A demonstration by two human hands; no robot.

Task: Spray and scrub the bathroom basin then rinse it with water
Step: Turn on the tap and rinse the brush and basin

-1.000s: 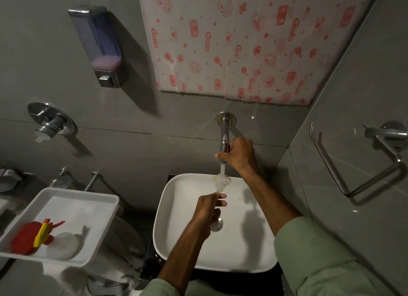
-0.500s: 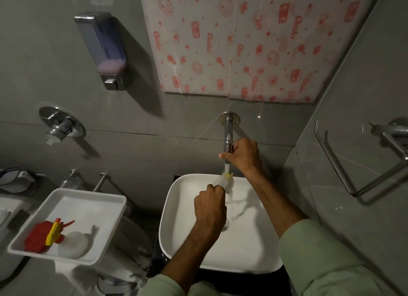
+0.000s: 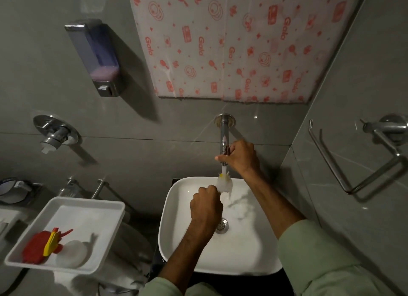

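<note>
My right hand (image 3: 241, 156) grips the tap (image 3: 224, 141); my left hand (image 3: 206, 204), fingers closed on a brush (image 3: 224, 182), holds it under the water at the basin's (image 3: 176, 247) far edge.

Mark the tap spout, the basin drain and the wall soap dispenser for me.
tap spout (image 3: 224, 138), head view, on the chrome tube above the right hand
basin drain (image 3: 222, 225), head view, on the visible metal strainer
soap dispenser (image 3: 97, 55), head view, on its clear front panel

A wall soap dispenser (image 3: 95, 57) (pink liquid low inside) hangs left of the patterned sheet (image 3: 231, 43), above a towel ring (image 3: 362, 161)
</note>
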